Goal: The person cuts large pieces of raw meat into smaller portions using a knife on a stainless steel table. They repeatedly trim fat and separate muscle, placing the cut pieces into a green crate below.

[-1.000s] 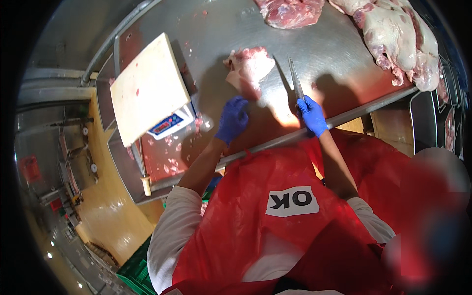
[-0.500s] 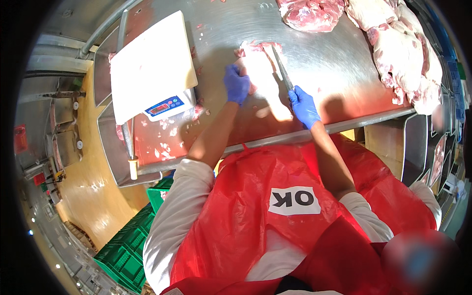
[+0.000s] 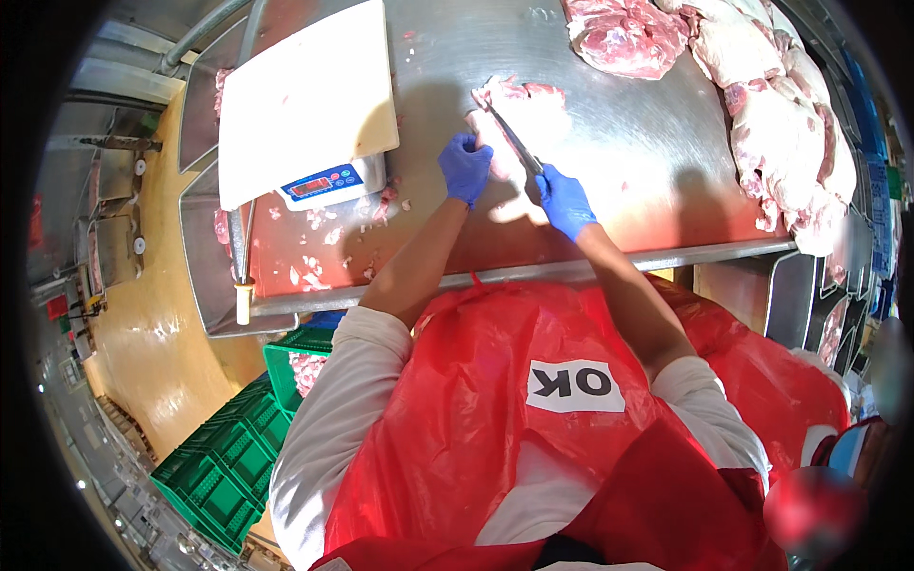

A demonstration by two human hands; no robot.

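In a blue glove, my left hand (image 3: 465, 167) grips the near left edge of a pale piece of meat (image 3: 533, 114) on the steel table (image 3: 433, 243). My right hand (image 3: 562, 198), gloved the same way, is closed on the handle of a long knife (image 3: 516, 143), whose blade slants away to the left across that meat. Left of my hands, a cream board (image 3: 305, 95) sits tilted on a scale with a blue display panel (image 3: 322, 182). Small scraps of meat lie near the scale.
Several large cuts (image 3: 776, 143) and a red slab (image 3: 624, 33) lie at the back right. A rod with a pale handle (image 3: 243, 300) lies at the left end. Green crates (image 3: 219, 466) stand below left. A co-worker in a red apron (image 3: 752, 381) is close on my right.
My left hand has moved up onto the meat. My right hand has shifted left, and the knife has swung from beside the meat to lying across it.
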